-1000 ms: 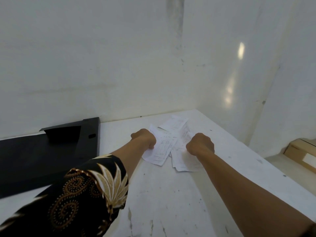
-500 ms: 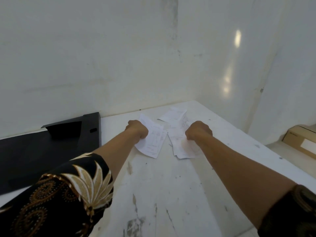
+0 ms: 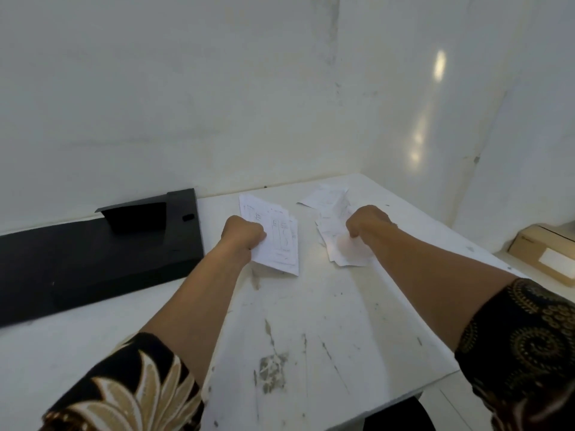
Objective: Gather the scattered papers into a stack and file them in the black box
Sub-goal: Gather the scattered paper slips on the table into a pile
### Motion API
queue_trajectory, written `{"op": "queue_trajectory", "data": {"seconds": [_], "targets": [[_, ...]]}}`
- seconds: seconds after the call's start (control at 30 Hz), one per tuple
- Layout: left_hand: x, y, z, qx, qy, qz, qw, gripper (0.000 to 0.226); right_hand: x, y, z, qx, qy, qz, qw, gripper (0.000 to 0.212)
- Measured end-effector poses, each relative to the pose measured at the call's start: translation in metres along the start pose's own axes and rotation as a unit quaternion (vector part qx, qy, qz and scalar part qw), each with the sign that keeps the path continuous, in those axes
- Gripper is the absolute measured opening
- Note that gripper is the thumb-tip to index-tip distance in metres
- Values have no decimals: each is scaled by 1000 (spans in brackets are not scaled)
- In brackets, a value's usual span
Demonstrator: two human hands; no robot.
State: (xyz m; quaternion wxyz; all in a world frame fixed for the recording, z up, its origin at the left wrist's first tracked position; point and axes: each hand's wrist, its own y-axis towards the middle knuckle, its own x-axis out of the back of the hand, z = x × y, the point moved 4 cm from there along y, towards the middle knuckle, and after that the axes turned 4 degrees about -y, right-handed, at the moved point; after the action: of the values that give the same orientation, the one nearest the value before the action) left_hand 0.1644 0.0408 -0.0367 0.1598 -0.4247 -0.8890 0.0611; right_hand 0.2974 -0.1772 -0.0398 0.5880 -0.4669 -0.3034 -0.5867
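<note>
My left hand (image 3: 242,233) is closed on a small bunch of white printed papers (image 3: 277,241), lifted a little off the white table (image 3: 311,337). My right hand (image 3: 367,220) is closed on another loose pile of papers (image 3: 343,253) that still rests on the table. One more sheet (image 3: 325,196) lies flat behind that pile near the wall. The black box (image 3: 93,259) lies flat at the left of the table, its edge close to my left hand.
White walls close the table at the back and the right corner. A cardboard box (image 3: 547,253) sits on a lower surface beyond the table's right edge. The table's near part shows scratches and worn patches.
My hands have drawn apart. The left one has pulled its papers leftward toward the black box and lifted them, leaving a gap between the two bunches.
</note>
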Motion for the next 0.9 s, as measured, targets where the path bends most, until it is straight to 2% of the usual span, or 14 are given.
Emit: {"op": "queue_trajectory", "data": {"seconds": [0.17,0.27,0.4,0.47,0.53,0.7,0.77,0.9], "targets": [[5,-5,6,-7,-99,1,995,16,2,-5,2,26,7,-28,999,16],[7,-2,6,-32,-119,7,992,33,4,-3,-1,27,9,-40,999,20],[7,4,11,-40,-142,3,989,36,4,0,-4,28,6,14,999,18],[5,6,15,-46,-142,3,989,35,5,6,-3,32,17,29,999,35],[3,7,17,-53,-141,5,989,36,8,7,0,31,47,40,998,41],[10,13,22,-57,-144,-11,988,37,15,5,-1,16,128,80,988,26],[11,15,26,-47,-146,-15,988,36,19,1,0,23,124,93,988,21],[12,15,28,-41,-153,-18,987,36,31,-13,8,60,71,91,992,25]]}}
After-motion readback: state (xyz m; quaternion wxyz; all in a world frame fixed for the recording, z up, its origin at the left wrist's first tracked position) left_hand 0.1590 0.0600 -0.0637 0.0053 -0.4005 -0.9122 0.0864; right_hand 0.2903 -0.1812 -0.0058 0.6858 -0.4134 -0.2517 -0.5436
